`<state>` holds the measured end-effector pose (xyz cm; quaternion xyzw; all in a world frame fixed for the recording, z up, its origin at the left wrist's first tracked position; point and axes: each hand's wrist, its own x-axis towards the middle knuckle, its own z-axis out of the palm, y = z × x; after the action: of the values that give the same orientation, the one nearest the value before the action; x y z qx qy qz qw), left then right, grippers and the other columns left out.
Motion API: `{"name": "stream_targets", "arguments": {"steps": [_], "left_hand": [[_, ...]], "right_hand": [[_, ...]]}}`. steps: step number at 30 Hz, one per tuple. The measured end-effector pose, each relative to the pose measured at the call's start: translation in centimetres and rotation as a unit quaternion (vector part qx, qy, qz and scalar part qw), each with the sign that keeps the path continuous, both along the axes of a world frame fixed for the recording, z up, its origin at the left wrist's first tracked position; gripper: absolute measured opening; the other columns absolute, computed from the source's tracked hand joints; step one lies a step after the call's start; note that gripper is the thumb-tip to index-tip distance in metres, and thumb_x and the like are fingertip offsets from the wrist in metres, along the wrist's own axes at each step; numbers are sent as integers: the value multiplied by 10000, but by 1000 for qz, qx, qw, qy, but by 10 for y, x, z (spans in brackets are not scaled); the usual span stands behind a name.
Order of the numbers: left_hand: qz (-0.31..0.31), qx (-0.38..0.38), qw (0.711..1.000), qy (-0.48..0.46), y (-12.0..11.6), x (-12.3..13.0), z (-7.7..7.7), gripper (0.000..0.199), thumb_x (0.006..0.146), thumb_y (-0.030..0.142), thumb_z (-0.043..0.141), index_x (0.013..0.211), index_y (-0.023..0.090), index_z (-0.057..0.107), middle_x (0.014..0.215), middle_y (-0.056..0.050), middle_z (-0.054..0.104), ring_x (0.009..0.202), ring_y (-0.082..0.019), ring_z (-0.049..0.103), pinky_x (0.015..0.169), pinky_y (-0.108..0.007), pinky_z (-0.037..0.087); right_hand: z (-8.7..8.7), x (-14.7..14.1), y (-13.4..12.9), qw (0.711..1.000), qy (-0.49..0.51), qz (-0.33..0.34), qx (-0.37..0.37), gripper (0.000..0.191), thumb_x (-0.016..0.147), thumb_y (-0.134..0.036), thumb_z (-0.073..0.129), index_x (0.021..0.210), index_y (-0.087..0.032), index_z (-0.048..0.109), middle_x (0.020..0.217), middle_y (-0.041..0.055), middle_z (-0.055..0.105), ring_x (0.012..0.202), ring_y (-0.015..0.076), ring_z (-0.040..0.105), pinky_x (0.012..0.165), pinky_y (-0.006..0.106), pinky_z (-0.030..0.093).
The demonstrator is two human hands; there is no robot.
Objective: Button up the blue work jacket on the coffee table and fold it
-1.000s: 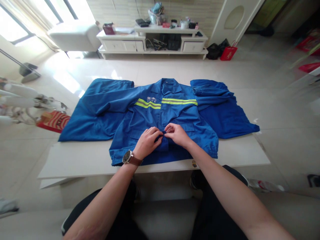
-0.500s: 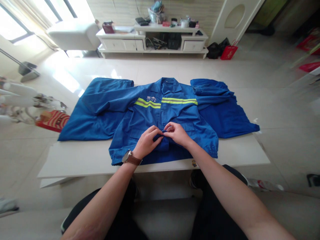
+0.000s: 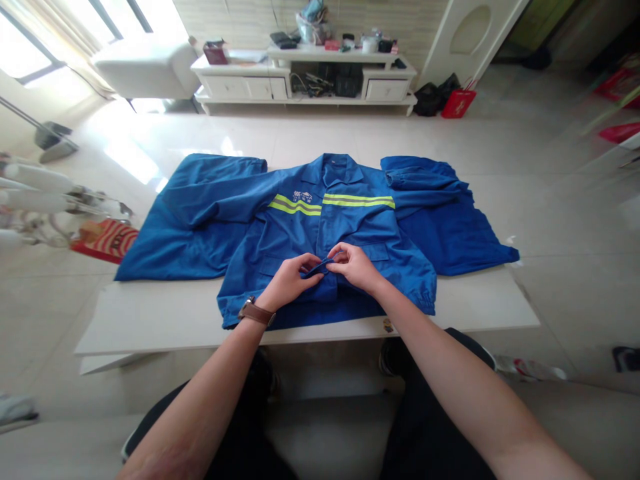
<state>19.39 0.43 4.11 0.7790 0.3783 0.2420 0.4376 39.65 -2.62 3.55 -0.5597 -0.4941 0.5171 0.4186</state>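
Observation:
A blue work jacket (image 3: 357, 227) with yellow-and-grey reflective stripes lies front up, collar away from me. My left hand (image 3: 290, 281), with a watch on its wrist, pinches the jacket's front edge low on the opening. Close beside it, my right hand (image 3: 356, 267) grips the same front edge between thumb and fingers. A fold of cloth is raised between the two hands. Whether a button sits in the fingertips is too small to tell. Both sleeves spread outward over other blue garments (image 3: 145, 247) at either side.
Under the clothes is a white table (image 3: 475, 303), its near edge just before my knees. A small sticker (image 3: 388, 325) marks that edge. Beyond the floor stands a white TV cabinet (image 3: 240, 87) with assorted items. A red bag (image 3: 459, 104) rests right of it; a striped bag (image 3: 113, 239) is at left.
My left hand has shifted slightly left, its fingers a little more spread along the raised front edge. The right hand stays nearly in place.

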Motion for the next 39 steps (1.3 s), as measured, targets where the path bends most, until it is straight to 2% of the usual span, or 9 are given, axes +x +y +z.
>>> {"name": "stream_targets", "arguments": {"steps": [7,13,18,26,31,39], "left_hand": [[2,11,1000,11,-1,-2,4,247,873,383,701,1004,181,756,984,-44,788,882,-195,698,838,-313,544],[7,18,1000,20,-2,1,4,194,864,327,678,966,177,751,922,-31,778,833,-177,675,794,-294,521],[13,16,999,28,-1,3,-1,170,852,294,661,942,173,740,862,-20,755,789,-164,646,747,-286,480],[-17,15,999,25,-1,5,-3,167,876,267,600,923,169,727,874,-11,728,793,-147,604,744,-270,441],[-13,7,999,30,-1,6,-4,210,910,320,564,855,171,701,806,-1,699,755,-144,578,716,-265,423],[-26,16,999,35,-2,2,-2,137,851,286,635,907,182,705,852,4,709,786,-150,593,743,-265,444]], "right_hand": [[2,1,-1,1000,-19,14,0,256,658,-291,735,865,-191,621,659,-43,619,662,153,609,623,257,438],[3,1,-1,999,-39,24,6,218,657,-254,705,851,-182,636,680,-29,632,682,151,613,650,260,458],[3,3,-2,994,-89,32,50,267,623,-196,679,888,-180,656,734,-31,610,698,140,586,656,254,463],[4,5,-4,992,-113,48,37,319,626,-167,649,945,-184,639,735,-32,639,695,146,616,633,241,458],[6,3,-6,989,-120,61,58,336,638,-140,623,970,-190,638,729,-37,647,680,138,617,628,233,448],[6,2,-6,990,-118,50,59,303,659,-127,613,952,-197,647,730,-28,670,697,150,640,648,240,461]]}}
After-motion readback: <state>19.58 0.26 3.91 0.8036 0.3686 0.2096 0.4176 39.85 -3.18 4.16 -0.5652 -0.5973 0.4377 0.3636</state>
